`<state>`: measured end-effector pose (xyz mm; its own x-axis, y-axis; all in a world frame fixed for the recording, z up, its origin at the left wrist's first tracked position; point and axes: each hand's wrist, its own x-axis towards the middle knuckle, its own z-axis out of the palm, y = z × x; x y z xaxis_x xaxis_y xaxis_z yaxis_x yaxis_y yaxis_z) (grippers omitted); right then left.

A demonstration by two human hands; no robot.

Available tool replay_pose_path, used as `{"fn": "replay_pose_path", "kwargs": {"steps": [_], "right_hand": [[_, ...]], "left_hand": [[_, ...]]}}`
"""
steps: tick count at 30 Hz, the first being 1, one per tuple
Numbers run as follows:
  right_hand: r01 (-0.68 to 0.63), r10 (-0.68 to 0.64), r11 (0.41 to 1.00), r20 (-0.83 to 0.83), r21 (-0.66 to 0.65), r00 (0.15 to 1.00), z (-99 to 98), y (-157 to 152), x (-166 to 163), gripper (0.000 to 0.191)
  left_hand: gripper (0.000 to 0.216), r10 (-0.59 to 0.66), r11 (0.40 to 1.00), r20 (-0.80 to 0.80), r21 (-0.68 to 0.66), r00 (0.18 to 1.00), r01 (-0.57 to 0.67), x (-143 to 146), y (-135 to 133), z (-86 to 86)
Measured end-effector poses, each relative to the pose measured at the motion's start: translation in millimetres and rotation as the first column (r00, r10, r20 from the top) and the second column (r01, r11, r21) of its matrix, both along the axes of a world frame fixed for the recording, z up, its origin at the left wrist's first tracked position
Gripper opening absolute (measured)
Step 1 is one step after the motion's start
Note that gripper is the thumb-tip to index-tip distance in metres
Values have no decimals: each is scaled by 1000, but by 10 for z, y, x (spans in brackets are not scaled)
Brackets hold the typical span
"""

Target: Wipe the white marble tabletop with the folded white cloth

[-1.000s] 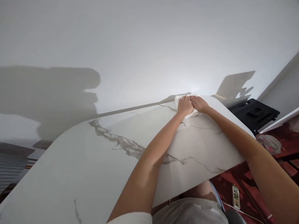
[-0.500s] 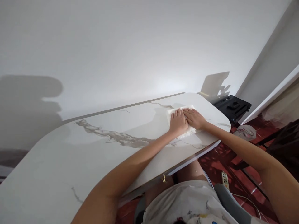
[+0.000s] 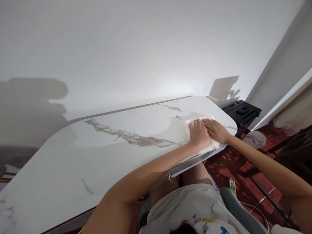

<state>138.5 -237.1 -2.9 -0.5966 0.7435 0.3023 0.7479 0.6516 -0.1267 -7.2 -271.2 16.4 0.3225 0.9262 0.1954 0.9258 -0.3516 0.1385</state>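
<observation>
A white cloth (image 3: pixel 209 150) with a bumpy edge lies spread on the marble-patterned white table (image 3: pixel 146 125), close to its front right edge. My left hand (image 3: pixel 199 134) presses flat on the cloth, fingers stretched out. Beside it, touching it, my right hand (image 3: pixel 216 130) also lies flat on the cloth with its fingers pointing left. Part of the cloth is hidden under both hands.
A white wall (image 3: pixel 122 55) stands behind the table. To the right are a black case (image 3: pixel 242 112), a clear plastic bag (image 3: pixel 254 139) and dark wooden furniture (image 3: pixel 292 152). A power strip (image 3: pixel 232 186) with a cable lies on the red tiled floor (image 3: pixel 223 162).
Both hands have slid the cloth to the right and toward me, from farther in on the tabletop to near its front edge. The view has shifted slightly.
</observation>
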Motion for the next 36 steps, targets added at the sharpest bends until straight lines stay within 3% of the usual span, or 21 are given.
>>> {"fn": "replay_pose_path", "kwargs": {"steps": [4, 8, 15, 25, 30, 36], "right_hand": [[19, -18, 1000, -38, 19, 999, 2, 162, 308, 52], [54, -53, 998, -22, 34, 998, 18, 450, 410, 50], [44, -45, 996, 2, 81, 999, 6, 1134, 27, 51], [-165, 168, 985, -70, 44, 983, -12, 2184, -803, 52], [-250, 252, 968, -125, 31, 960, -40, 2576, -803, 51], [-235, 236, 972, -150, 26, 960, -69, 2929, -488, 49]], "left_hand": [[58, -56, 998, 50, 35, 997, 55, 271, 200, -30], [57, -79, 996, 102, 60, 992, 73, 369, 514, -37], [54, -42, 998, 78, 49, 996, 39, 50, 1162, -72], [54, 160, 984, 35, 76, 987, -162, -681, 1911, -112], [54, 204, 974, 51, 87, 978, -207, -675, 2193, -108], [52, 170, 981, 82, 79, 982, -176, -385, 2539, -87]]}}
